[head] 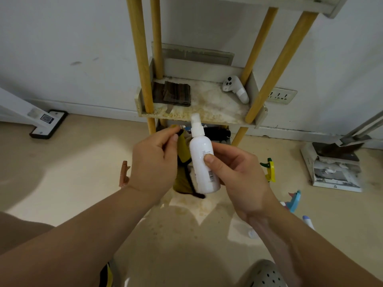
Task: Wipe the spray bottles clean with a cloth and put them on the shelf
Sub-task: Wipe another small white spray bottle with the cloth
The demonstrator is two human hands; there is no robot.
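My right hand grips a white spray bottle upright, thumb across its label, in front of the shelf. My left hand pinches a yellow cloth with a dark edge that hangs just left of the bottle and touches it. The shelf unit has wooden posts and a stained white tray level right behind the bottle's nozzle. More spray bottles lie on the floor at the right: a yellow and green one, a blue one and a white one.
On the shelf tray lie a folded dark cloth and a white controller. A lower level holds dark items. A mop head sits at the left wall, a dustpan and box at the right. My foot in a grey shoe is below.
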